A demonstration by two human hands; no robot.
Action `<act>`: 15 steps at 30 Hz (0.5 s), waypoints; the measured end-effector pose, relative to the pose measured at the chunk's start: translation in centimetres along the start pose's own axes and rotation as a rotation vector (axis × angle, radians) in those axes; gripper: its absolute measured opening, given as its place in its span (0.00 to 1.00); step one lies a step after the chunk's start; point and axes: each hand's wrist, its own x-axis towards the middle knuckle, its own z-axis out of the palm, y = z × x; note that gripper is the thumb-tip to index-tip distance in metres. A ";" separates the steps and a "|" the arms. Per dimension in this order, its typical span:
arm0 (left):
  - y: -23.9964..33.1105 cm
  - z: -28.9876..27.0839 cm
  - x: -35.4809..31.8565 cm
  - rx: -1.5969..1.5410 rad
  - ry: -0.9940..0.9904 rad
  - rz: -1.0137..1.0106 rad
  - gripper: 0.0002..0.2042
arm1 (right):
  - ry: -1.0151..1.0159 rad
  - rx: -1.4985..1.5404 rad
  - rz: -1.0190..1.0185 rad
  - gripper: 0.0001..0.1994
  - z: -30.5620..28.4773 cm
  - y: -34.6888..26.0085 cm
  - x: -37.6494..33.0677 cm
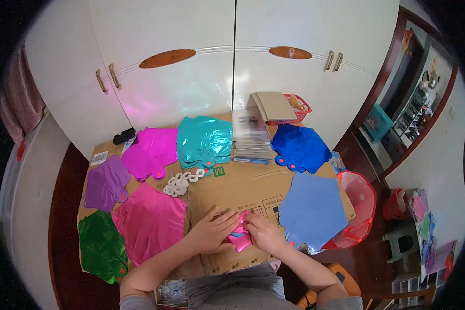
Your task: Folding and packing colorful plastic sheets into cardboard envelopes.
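A small folded piece of shiny pink foil (241,241) lies on the cardboard near the table's front edge, with a bit of blue showing at its middle. My left hand (215,231) rests on its left side, palm down and fingers stretched out. From the right, my right hand (265,233) pinches the foil with bent fingers. Left of my left forearm is a large pink foil sheet (152,222). Beyond my hands sits a heap of white rings (178,185). A light blue foil sheet (315,209) lies to the right of my right hand.
Around the cardboard-covered table (217,191) lie magenta (152,150), teal (204,139), purple (107,183), green (101,243) and dark blue foil (302,147) sheets. A stack of clear packets (252,137) stands at the back. A red bin (359,201) is at the right.
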 end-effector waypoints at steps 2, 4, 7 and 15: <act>0.1 0.2 -1.2 -0.009 -0.017 0.004 0.35 | 0.023 -0.008 -0.010 0.08 -0.4 -0.4 0.4; 0.4 0.0 -2.0 0.001 -0.044 0.012 0.35 | -0.046 -0.010 -0.004 0.10 -0.3 0.0 0.1; 0.8 -1.5 -2.5 0.012 -0.100 0.029 0.32 | -0.134 0.024 0.021 0.15 -0.8 -0.4 0.0; -6.8 -1.1 7.6 0.147 0.302 -0.209 0.23 | -0.175 0.022 0.019 0.26 -1.5 -2.0 -1.5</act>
